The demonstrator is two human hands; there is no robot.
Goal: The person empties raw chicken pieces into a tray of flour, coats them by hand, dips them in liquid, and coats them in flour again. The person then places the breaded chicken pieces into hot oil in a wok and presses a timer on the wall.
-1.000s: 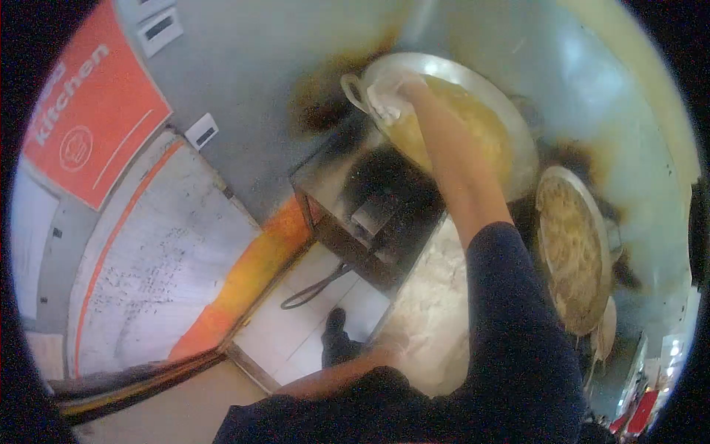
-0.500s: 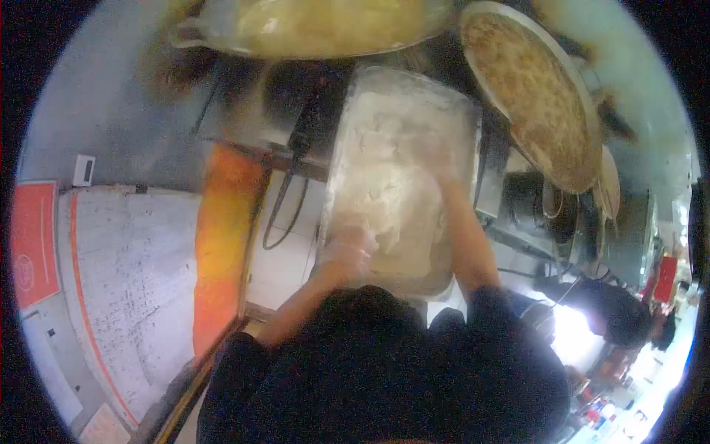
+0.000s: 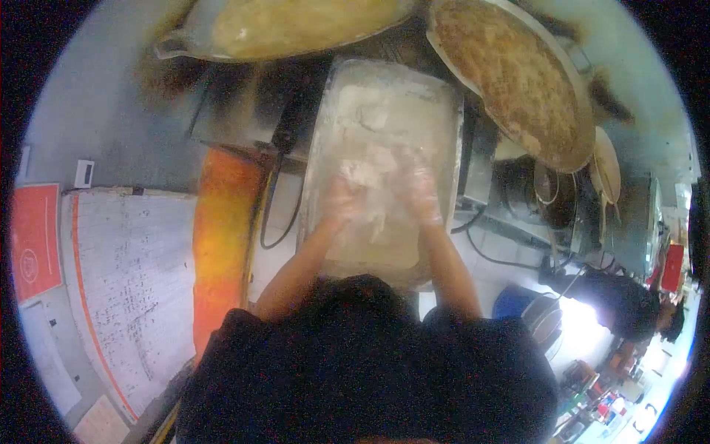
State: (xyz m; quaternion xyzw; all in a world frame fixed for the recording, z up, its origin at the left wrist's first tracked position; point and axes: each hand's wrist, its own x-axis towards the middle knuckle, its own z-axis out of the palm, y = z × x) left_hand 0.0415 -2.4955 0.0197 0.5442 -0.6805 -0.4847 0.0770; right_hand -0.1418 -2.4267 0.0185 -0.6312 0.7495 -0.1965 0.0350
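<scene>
A long tray (image 3: 312,185) of pale flour lies in front of me. Both hands are in it, apparently in thin clear gloves. My left hand (image 3: 342,200) is over the left middle of the tray, beside a pale floury lump (image 3: 370,166). My right hand (image 3: 416,191) is on the other side of that lump, nearer the tray's right wall. Flour and motion blur hide the fingertips of both hands, so their grip cannot be made out.
Beyond the tray are a wide pan of yellow oil (image 3: 296,28) and a round pan of brown, foamy contents (image 3: 514,74). A cable (image 3: 283,229) hangs left of the tray. Another person (image 3: 629,303) is at the far right, near a blue bin (image 3: 514,302).
My right hand has come down from the oil pan into the flour tray. The view has shifted, and both hands are now closer together around the pale lump.
</scene>
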